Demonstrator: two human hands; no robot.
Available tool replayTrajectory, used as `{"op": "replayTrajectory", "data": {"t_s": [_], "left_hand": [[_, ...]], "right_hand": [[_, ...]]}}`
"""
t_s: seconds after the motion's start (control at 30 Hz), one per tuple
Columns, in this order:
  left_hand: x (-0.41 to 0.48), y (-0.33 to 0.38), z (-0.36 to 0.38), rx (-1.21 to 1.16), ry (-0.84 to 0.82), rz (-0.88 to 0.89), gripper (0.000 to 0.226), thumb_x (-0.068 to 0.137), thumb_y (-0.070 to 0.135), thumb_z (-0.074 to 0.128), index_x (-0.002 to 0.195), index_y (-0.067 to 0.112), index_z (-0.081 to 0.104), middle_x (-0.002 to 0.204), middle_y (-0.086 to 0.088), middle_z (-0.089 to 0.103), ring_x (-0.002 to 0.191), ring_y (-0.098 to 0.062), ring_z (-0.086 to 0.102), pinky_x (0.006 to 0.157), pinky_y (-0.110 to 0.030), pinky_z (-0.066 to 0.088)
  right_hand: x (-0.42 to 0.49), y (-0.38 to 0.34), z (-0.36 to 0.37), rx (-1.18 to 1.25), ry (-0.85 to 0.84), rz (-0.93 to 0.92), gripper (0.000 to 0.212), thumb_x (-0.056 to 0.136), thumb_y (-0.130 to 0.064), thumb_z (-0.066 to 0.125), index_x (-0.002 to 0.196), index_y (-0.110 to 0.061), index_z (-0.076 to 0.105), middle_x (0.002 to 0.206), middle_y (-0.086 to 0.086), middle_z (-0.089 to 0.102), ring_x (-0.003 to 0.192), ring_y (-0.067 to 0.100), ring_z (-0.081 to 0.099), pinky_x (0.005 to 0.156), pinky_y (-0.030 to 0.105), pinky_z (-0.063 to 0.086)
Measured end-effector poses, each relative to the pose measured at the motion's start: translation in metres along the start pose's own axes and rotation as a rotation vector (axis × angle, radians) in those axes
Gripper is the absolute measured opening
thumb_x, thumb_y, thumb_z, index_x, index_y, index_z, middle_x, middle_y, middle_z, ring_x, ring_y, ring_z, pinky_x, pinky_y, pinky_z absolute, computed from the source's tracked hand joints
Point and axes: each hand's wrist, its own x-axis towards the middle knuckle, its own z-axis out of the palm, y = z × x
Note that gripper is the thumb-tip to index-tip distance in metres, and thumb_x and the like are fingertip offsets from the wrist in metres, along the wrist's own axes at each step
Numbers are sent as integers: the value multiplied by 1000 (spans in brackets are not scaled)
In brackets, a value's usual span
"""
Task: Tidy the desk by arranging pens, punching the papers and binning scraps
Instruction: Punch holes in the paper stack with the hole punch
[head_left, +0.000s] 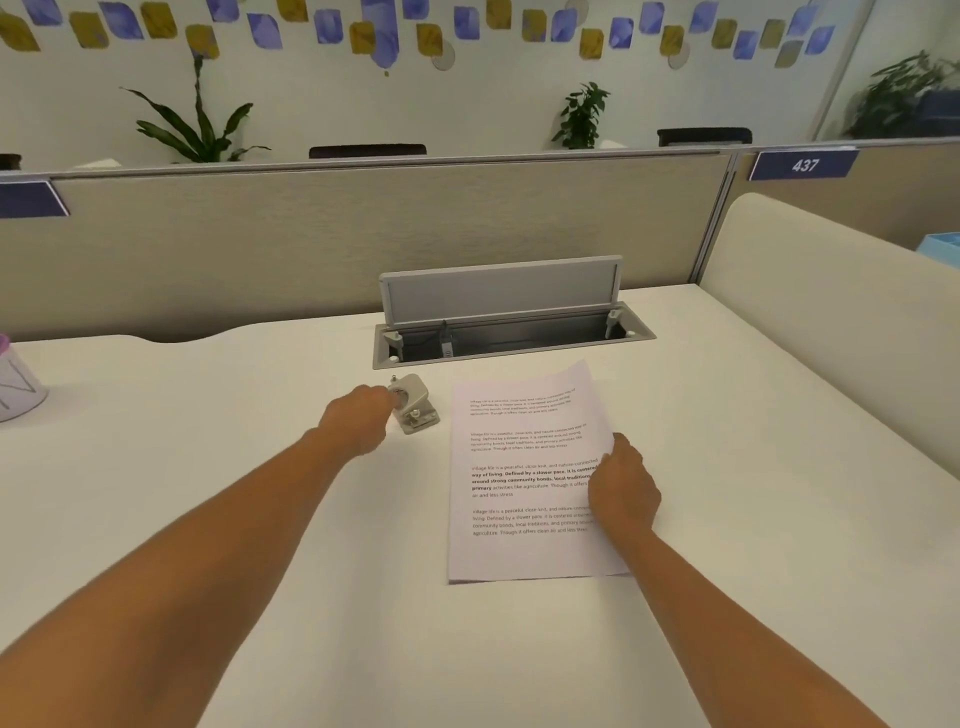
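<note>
A small grey hole punch (415, 405) stands on the white desk (208, 493), just in front of the cable tray. My left hand (358, 418) reaches to its left side, and the fingertips touch it; whether they grip it is hidden. To the right lies a stack of printed papers (519, 478), a little skewed. My right hand (621, 486) rests on the stack's right edge, fingers bent over the paper. No pens or scraps are in view.
An open cable tray (511, 340) with a raised grey lid sits at the back of the desk. A white cup-like holder (18, 387) stands at the far left edge. Beige partitions (311, 244) close off the back and the right side.
</note>
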Motion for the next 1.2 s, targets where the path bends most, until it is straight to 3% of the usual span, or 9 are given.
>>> {"op": "replayTrajectory", "data": {"t_s": [0.23, 0.37, 0.67, 0.97, 1.1, 1.2], "left_hand": [[33, 6, -4, 251, 67, 200, 62, 88, 6, 56, 142, 20, 30, 149, -1, 35, 137, -23, 32, 93, -38, 47], [46, 20, -4, 447, 38, 323, 68, 87, 11, 60, 144, 21, 24, 151, 1, 32, 135, -21, 36, 96, -37, 48], [57, 30, -7, 818, -53, 439, 40, 89, 19, 59, 128, 16, 47, 129, -4, 53, 121, -21, 48, 97, -37, 41], [65, 15, -13, 698, -185, 346, 32, 89, 19, 59, 120, 11, 58, 120, -6, 61, 110, -20, 56, 86, -28, 48], [63, -3, -21, 468, -262, 204, 28, 86, 15, 61, 113, 10, 61, 115, -9, 61, 100, -23, 59, 79, -27, 46], [55, -19, -23, 295, -240, 142, 20, 83, 13, 61, 103, 9, 63, 109, -12, 63, 84, -20, 51, 69, -26, 37]], "right_hand": [[2, 1, 10, -123, 110, -55, 41, 95, -7, 32, 136, -8, 37, 117, 10, 58, 99, 30, 62, 68, 35, 47], [2, 1, 13, -118, 127, -53, 41, 95, -6, 32, 135, -8, 39, 116, 11, 59, 97, 32, 62, 67, 35, 47], [3, 3, 15, -96, 133, -46, 40, 95, -7, 34, 135, -9, 40, 117, 10, 59, 98, 31, 62, 66, 35, 47], [5, 4, 14, -95, 112, -36, 41, 96, -9, 32, 136, -11, 37, 123, 8, 56, 104, 30, 59, 73, 36, 47], [3, 2, 13, -64, 115, -38, 40, 96, -8, 33, 135, -9, 39, 124, 10, 56, 106, 32, 58, 76, 38, 47], [3, 2, 12, -39, 109, -21, 40, 95, -9, 33, 134, -9, 41, 124, 11, 58, 108, 32, 58, 78, 37, 47]]}}
